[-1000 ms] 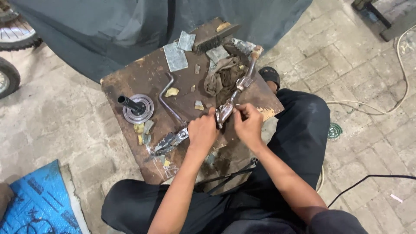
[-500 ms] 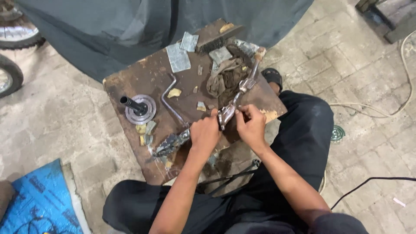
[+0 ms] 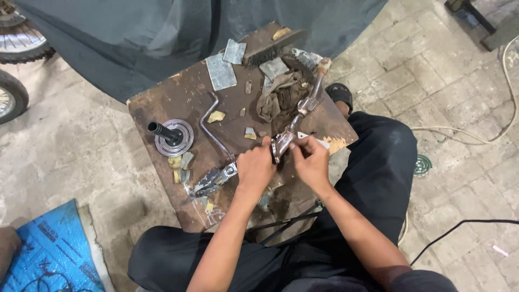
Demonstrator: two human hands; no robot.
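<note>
I sit at a low brown wooden board [image 3: 178,97] on the floor. A long metal lever part [image 3: 300,112] lies diagonally on the board. My left hand [image 3: 255,168] grips it at its lower end near a shiny hub [image 3: 281,146]. My right hand [image 3: 310,160] is closed on the same hub from the right, with a small pale piece [image 3: 321,143] between its fingers. A second metal bar with a foot peg [image 3: 213,180] runs left from under my left hand.
On the board lie a round metal disc with a black stub [image 3: 172,136], a dirty rag [image 3: 279,98], a wire brush [image 3: 273,47], grey sandpaper pieces [image 3: 220,71] and small scraps. A dark cloth [image 3: 135,32], wheels [image 3: 11,97], a blue mat [image 3: 43,254] and cables [image 3: 470,223] surround it.
Both hands stay on the metal lever near the hub with only slight shifts. The view has moved a little.
</note>
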